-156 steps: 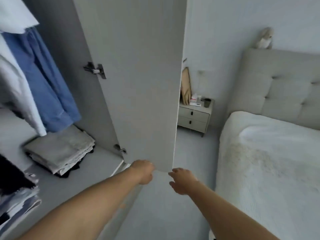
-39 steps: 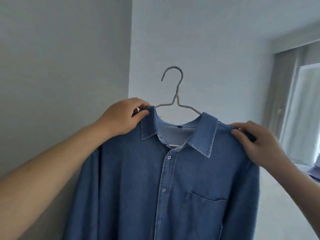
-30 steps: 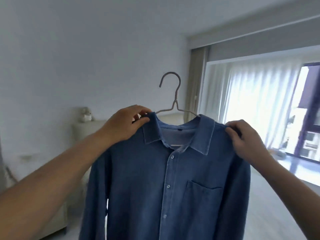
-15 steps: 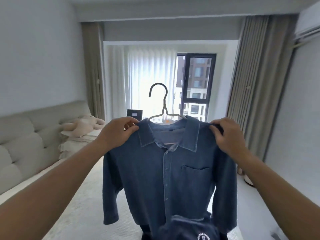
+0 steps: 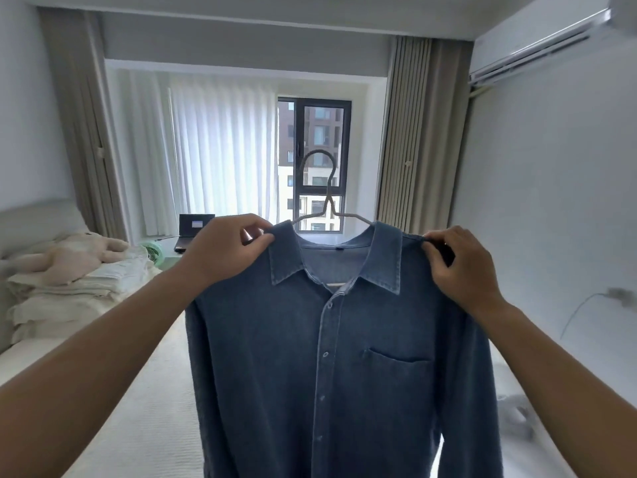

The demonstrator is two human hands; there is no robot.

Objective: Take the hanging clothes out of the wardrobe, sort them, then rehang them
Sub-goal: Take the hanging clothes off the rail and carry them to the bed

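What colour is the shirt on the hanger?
Blue: a plain denim button-up shirt with a chest pocket, head view.

Single head view, level, facing window (image 5: 313,167) at 12 o'clock; held shirt (image 5: 327,357) close, filling lower centre.

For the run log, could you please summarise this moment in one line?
denim shirt on wire hanger | left hand pinches shoulder | right hand pinches shoulder | above bed

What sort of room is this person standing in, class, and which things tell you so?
Most likely a bedroom: a bed with folded bedding and a soft toy, plus a curtained window.
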